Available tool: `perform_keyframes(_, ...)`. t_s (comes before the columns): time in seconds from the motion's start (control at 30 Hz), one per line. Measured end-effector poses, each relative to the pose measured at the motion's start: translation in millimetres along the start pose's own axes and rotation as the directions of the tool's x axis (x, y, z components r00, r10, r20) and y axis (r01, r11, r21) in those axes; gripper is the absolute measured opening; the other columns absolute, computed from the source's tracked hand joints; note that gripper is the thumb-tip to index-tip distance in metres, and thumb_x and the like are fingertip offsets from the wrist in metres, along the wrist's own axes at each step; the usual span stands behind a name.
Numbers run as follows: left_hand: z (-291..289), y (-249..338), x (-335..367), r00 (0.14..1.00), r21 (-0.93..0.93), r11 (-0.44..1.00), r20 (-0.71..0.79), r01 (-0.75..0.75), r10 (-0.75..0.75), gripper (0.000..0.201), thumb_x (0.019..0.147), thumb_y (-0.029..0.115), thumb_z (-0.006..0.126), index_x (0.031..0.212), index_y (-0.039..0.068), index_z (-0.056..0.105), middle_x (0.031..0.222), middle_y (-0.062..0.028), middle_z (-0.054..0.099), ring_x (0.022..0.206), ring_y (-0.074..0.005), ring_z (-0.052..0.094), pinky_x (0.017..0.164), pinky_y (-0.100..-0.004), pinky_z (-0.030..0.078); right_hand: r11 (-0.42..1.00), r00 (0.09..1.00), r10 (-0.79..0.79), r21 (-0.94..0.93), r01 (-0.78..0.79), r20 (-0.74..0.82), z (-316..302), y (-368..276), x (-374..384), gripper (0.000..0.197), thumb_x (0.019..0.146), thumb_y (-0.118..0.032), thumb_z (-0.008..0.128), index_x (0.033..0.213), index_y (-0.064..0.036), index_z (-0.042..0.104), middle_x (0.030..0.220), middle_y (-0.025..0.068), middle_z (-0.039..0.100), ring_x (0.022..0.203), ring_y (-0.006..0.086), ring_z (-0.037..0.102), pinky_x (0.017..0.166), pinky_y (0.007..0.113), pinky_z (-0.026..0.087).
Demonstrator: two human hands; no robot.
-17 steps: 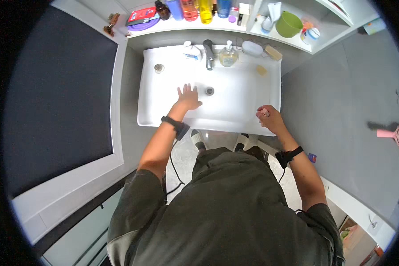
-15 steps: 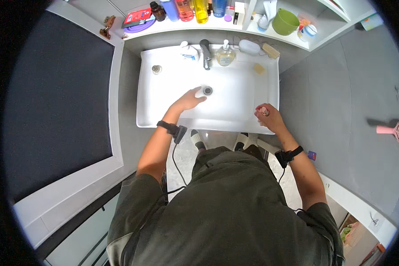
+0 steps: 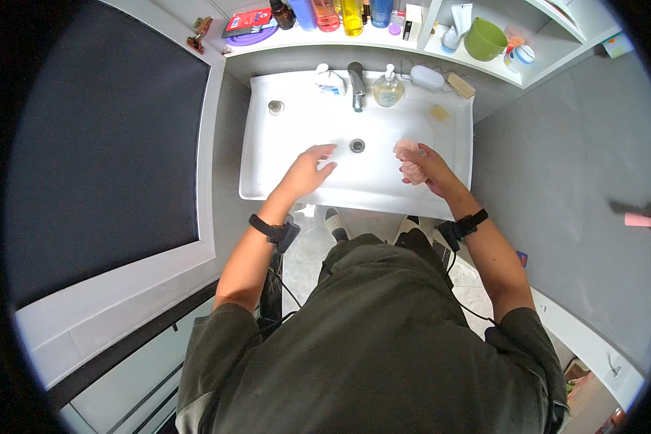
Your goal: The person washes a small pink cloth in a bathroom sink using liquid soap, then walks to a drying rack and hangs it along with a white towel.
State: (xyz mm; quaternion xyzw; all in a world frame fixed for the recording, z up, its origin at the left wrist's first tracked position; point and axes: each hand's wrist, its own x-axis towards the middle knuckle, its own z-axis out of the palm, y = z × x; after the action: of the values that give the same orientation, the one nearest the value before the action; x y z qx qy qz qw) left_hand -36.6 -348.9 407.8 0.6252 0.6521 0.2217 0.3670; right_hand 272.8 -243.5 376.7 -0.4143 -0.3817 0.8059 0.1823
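Over the right half of the white sink [image 3: 282, 184], my right hand [image 3: 434, 172] grips a soft, ruffled pale pink bundle [image 3: 411, 172]. It bulges out on both sides of my fingers, and its exact kind cannot be made out. My left hand [image 3: 305, 172] hovers over the sink's left half, empty, with thumb and fingers apart. The round drain [image 3: 357, 146] lies between my two hands. Beyond it rises the grey faucet [image 3: 356, 85], with a white bottle [image 3: 329, 81] to its left and a clear pump bottle [image 3: 388, 88] to its right.
A yellowish sponge piece [image 3: 440, 113] lies at the sink's right. Behind it are a white soap box [image 3: 427, 77] and a beige block [image 3: 461, 85]. The drain stopper [image 3: 275, 107] sits at the left. Above, a white shelf [image 3: 325, 43] carries several bottles and a green cup [image 3: 486, 39].
My right hand has come inward from the sink's right front edge, and more of the pink bundle now shows. My left hand has drawn back slightly from the drain. The view has shifted a little.
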Motion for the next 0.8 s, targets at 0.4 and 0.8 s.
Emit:
perform_keyframes(0.4, 37, 151, -51, 0.963, -0.138, 0.966, -0.19, -0.221, 0.193, 0.044, 0.081, 0.007, 0.073, 0.124, 0.01, 0.065, 0.135, -0.0133, 0.051, 0.114, -0.025, 0.059, 0.091, -0.0334, 0.051, 0.983, 0.877, -0.174, 0.127, 0.13, 0.447, 35, -50, -95, 0.073, 0.089, 0.006, 0.054, 0.152, -0.0027, 0.02, 0.14, 0.0129, 0.044, 0.124, 0.0209, 0.05, 0.1, 0.036, 0.048)
perform_keyframes(0.8, 34, 186, -125, 0.846, -0.092, 0.994, -0.534, -0.065, 0.006, 0.017, 0.089, 0.007, 0.06, 0.101, -0.002, 0.068, 0.079, -0.0062, 0.067, 0.068, -0.0101, 0.062, 0.062, -0.0256, 0.049, 0.69, 0.946, -0.277, -0.649, 0.319, 0.17, 33, -46, -189, 0.041, 0.095, -0.018, 0.058, 0.129, 0.0036, 0.054, 0.075, 0.0046, 0.062, 0.059, 0.0119, 0.057, 0.046, 0.026, 0.044)
